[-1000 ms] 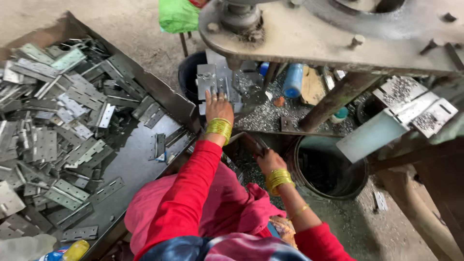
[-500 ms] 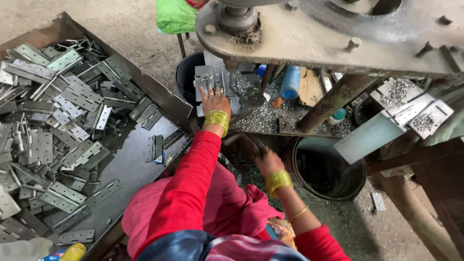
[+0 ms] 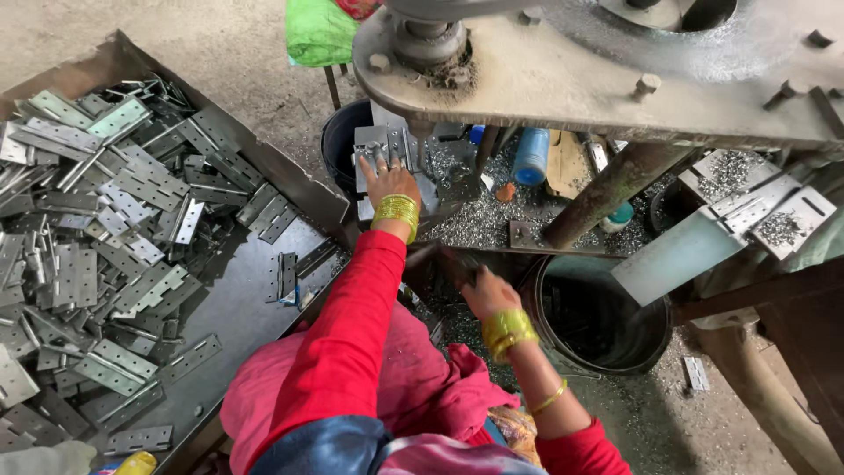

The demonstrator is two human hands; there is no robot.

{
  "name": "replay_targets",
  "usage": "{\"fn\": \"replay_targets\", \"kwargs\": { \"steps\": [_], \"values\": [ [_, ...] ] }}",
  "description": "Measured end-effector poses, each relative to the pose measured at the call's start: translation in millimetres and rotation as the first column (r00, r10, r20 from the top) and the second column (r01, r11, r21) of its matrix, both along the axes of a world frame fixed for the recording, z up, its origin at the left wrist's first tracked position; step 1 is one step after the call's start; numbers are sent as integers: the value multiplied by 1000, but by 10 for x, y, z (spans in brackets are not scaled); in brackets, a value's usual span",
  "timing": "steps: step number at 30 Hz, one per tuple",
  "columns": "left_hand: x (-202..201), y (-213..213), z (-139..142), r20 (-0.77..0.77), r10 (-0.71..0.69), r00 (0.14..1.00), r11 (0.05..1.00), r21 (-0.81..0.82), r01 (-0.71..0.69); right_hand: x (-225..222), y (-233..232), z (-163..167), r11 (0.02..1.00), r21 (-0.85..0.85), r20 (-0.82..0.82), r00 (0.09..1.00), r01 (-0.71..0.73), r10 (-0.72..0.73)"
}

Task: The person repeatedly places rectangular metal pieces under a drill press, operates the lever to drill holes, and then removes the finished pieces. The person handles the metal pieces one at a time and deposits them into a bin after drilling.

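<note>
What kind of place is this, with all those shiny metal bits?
Probably a small metal workshop. A tray holds heaps of flat hinges, a heavy press machine stands overhead, and metal shavings lie under it, near the left hand.

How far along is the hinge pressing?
Done: cannot tell, the dark bucket shows no clear parts. In hand: left hand rests on a hinge plate at the press; right hand grips a dark handle. Left: a big hinge pile fills the tray.
</note>
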State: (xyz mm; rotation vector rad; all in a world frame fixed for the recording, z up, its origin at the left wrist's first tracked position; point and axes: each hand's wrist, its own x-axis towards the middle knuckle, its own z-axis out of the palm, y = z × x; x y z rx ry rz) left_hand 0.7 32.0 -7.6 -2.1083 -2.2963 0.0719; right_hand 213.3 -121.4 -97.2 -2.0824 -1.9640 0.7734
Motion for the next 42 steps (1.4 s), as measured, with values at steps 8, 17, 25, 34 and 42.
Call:
{"fn": "replay_targets", "kwargs": {
  "steps": [8, 17, 25, 34, 42],
  "values": [
    [-54, 99, -255, 37, -47, 998, 987, 156, 41, 26, -285, -308, 998, 12, -121, 991, 58, -56],
    [-654, -1458, -384, 245, -568, 786, 697, 650, 301, 64, -336, -85, 997, 72, 116, 993, -16, 8],
    [-2253, -2345, -1092, 505, 451, 736, 679, 340, -650, -341, -88, 1103, 847, 490, 357, 934, -206, 20],
    [-1962, -2003, -1104, 189, 522, 832, 806, 211, -554, -701, 32, 1647, 789, 542, 515, 856, -289, -40],
    [-2237, -1614, -1358, 75, 451, 890, 854, 254, -454, -718, 41, 1608, 791, 541, 544, 836, -286, -71]
  ]
}}
